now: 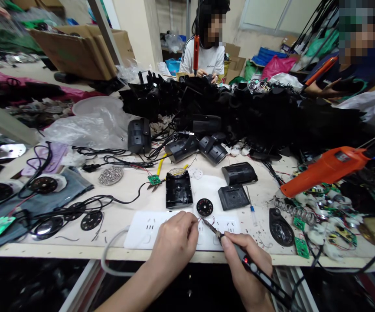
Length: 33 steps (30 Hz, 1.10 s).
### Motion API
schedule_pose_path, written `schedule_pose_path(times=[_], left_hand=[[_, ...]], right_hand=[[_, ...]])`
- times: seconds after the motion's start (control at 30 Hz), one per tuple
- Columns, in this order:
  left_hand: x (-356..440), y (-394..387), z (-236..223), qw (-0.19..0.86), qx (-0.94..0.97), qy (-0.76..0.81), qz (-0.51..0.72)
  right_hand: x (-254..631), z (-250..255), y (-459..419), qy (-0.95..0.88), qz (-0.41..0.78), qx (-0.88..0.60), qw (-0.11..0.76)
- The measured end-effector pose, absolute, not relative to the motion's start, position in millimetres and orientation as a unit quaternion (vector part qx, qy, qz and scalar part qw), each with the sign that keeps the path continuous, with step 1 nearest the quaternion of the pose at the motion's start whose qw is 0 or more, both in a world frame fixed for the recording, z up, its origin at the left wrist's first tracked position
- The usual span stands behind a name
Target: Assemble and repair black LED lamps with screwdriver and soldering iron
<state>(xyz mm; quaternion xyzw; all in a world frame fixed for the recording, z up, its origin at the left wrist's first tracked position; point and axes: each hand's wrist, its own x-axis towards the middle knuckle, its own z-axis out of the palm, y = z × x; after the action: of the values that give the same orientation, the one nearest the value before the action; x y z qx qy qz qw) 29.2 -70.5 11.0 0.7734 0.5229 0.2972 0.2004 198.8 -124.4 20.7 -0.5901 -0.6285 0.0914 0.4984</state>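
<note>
My right hand [249,260] grips a black soldering iron [244,255] with a small red light on its handle. Its tip points up and left, close to a thin red wire beside a round black disc [204,207]. The fingers of my left hand [177,236] are pinched together just left of the iron's tip, near the wire; what lies between them is too small to make out. Under both hands lies a white power strip [138,229]. An open black plastic housing [178,190] stands just behind my left hand.
An orange electric screwdriver [327,171] hangs at the right over loose circuit boards [301,247] and springs. Black housings [239,173] and a small screwdriver [251,208] lie nearby. A dish of screws [110,175] sits left. Two people work behind a heap of black parts [255,112].
</note>
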Motion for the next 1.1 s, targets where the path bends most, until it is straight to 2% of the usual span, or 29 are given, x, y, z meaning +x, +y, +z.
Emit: schedule_pose_path(times=[0.53, 0.77, 0.9, 1.1], left_hand=[[28.2, -69.5, 11.3, 0.197, 0.774, 0.516, 0.308], [28.6, -68.0, 11.3, 0.195, 0.777, 0.512, 0.31], [28.6, -68.8, 10.3, 0.198, 0.774, 0.518, 0.305], [28.2, -68.8, 9.9, 0.206, 0.773, 0.522, 0.296]], right_hand=[[197.6, 22.9, -122.7, -0.643, 0.09, -0.599, 0.47], [191.0, 15.3, -122.3, -0.65, 0.066, -0.561, 0.508], [192.9, 19.3, -123.6, -0.676, 0.067, -0.542, 0.495], [205.2, 35.1, -138.5, -0.618, 0.068, -0.587, 0.518]])
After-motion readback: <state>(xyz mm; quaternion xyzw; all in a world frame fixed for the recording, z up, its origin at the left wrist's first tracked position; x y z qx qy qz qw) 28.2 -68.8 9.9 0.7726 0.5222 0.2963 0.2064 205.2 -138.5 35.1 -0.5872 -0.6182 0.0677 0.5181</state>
